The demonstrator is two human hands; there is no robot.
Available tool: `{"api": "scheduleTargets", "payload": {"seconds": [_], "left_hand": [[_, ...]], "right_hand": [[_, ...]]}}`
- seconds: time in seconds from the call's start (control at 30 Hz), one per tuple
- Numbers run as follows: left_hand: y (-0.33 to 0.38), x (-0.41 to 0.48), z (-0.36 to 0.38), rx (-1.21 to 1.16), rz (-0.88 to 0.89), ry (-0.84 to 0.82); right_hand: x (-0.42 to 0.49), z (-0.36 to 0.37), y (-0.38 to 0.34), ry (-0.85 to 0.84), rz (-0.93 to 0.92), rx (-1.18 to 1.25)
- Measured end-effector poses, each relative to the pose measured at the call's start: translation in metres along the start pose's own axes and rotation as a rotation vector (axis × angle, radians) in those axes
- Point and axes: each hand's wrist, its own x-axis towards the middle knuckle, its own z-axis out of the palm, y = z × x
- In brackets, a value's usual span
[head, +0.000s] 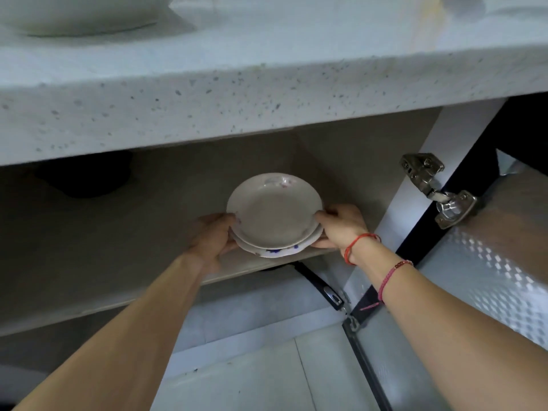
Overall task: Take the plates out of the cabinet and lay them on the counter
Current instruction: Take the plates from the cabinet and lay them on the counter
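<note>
A small stack of white plates (274,215) sits at the front edge of the cabinet shelf (118,289), below the speckled counter (207,108). The lower plate shows a blue pattern on its rim. My left hand (212,238) grips the stack's left side and my right hand (341,225) grips its right side, thumbs on the top rim. Whether the stack is lifted off the shelf I cannot tell.
The cabinet door (504,247) stands open at the right on a metal hinge (439,191). A dark round object (86,179) hangs under the counter at the back left. A white dish (83,16) sits on the counter. A black pan handle (320,286) shows below the shelf.
</note>
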Motion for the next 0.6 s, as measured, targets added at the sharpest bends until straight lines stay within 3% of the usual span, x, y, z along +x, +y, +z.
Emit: {"api": "scheduleTargets", "payload": {"seconds": [0.6], "left_hand": [[0.041, -0.190, -0.032, 0.153, -0.285, 0.086]], "right_hand": [[-0.176, -0.035, -0.030, -0.024, 0.300, -0.141]]}}
